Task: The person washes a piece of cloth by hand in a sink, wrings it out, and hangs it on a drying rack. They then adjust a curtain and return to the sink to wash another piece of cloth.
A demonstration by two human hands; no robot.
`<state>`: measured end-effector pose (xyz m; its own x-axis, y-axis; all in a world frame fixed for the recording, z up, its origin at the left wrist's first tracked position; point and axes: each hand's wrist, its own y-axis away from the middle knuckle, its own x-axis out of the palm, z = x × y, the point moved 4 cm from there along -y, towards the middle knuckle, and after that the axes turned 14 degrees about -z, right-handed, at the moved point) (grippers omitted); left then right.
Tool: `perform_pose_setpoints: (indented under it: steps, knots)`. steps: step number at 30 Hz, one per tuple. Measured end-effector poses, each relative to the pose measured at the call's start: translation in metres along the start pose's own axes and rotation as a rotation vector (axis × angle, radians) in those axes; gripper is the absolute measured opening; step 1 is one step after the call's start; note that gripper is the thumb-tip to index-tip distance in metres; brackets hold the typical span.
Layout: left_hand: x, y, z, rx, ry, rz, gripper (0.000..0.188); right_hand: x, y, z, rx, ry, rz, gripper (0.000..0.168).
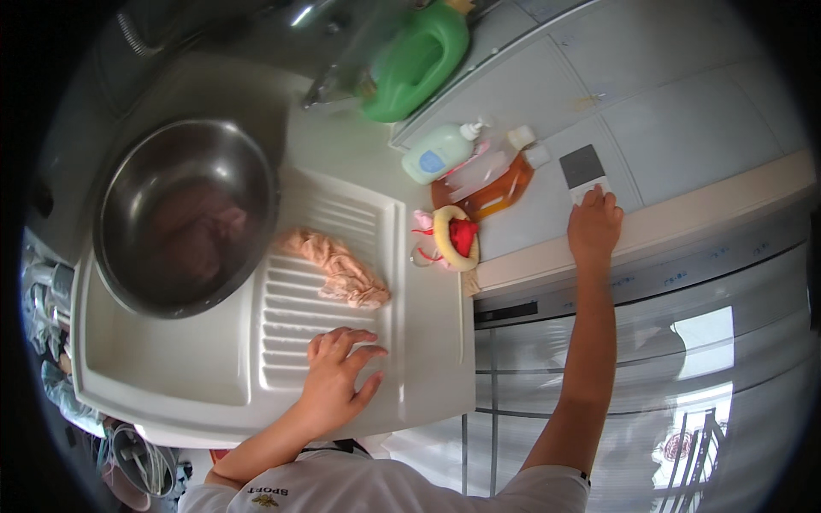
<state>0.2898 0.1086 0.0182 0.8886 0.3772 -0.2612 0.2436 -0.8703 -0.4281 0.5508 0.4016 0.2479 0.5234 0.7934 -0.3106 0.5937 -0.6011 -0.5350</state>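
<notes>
My left hand [343, 378] hovers or rests over the lower end of the white ribbed washboard [288, 353], fingers spread, holding nothing. Above it on the ridges lies a wrung, twisted peach-coloured cloth [340, 269]. A large metal basin [186, 218] stands in the sink at left, with a pinkish cloth [199, 231] in its dim inside. At right, my right hand [595, 224] reaches to a small grey and white rectangular object [585, 170] on the tiled ledge; its fingertips are on the white end. Whether they grip it cannot be told.
A green jug [417, 64], a pale green pump bottle [439, 154] and a bottle of amber liquid [500, 192] stand beyond the washboard. A yellow ring with red fabric [457, 238] lies by the sink's edge. Below the ledge is a glossy panelled front [545, 359]; bins and buckets [144, 458] stand at lower left.
</notes>
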Motion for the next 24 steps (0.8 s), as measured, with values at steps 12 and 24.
perform_pose_setpoints:
  steps: [12,24]
  knots:
    - [0.011,0.017,0.005,0.060,0.026,-0.049,0.033,-0.119,0.128,0.198,-0.152,-0.905,0.199,0.045]
    - [0.004,0.035,0.014,0.113,-0.069,-0.230,0.027,-0.144,0.189,0.290,0.105,-1.584,0.212,0.042]
